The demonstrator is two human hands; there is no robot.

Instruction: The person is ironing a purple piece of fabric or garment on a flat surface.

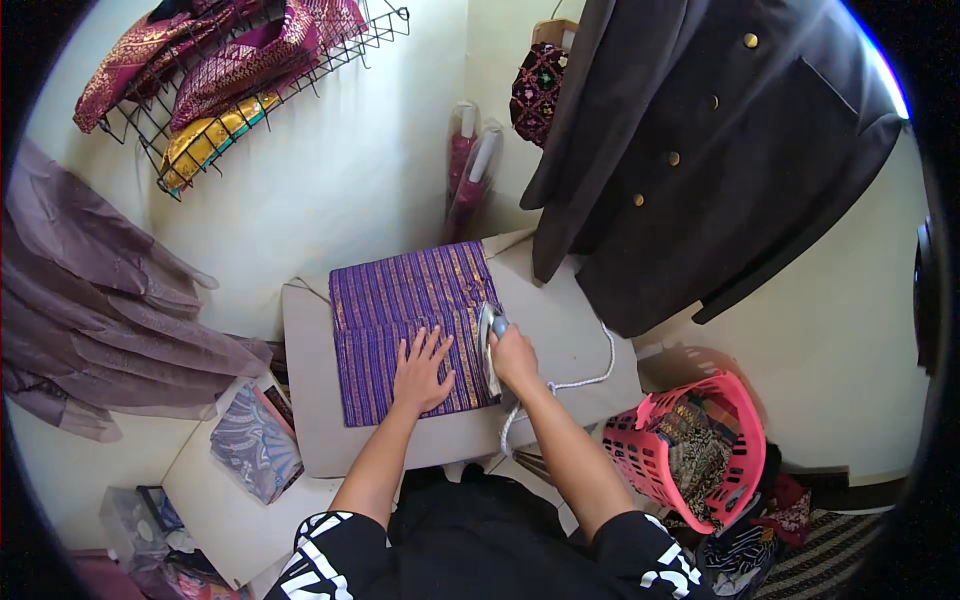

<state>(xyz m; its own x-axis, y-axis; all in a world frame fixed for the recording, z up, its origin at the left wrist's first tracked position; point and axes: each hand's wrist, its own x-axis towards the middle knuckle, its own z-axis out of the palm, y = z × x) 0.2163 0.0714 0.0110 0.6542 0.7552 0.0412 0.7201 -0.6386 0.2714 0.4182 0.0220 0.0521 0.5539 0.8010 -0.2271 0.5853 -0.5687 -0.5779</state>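
A purple cloth with gold stripes (400, 290) lies folded and flat on a beige padded ironing surface (315, 440). My left hand (424, 372) rests on the lower middle of the cloth, fingers spread, holding nothing. In my right hand (514, 355) is the handle of a clothes iron (487, 318), my fingers wrapped round it. The iron stands along the cloth's right edge, its tip toward the far side; its soleplate is hidden. A white braided cord (580, 382) runs from the iron across the surface to the right.
At the right stands a pink laundry basket (660, 460) of clothes. A dark coat (700, 150) with gold buttons hangs over the far right. A wire rack (290, 90) with folded fabrics is on the wall; a sheer mauve garment (90, 270) hangs left. Patterned grey cloth (255, 445) lies on a white table (210, 510).
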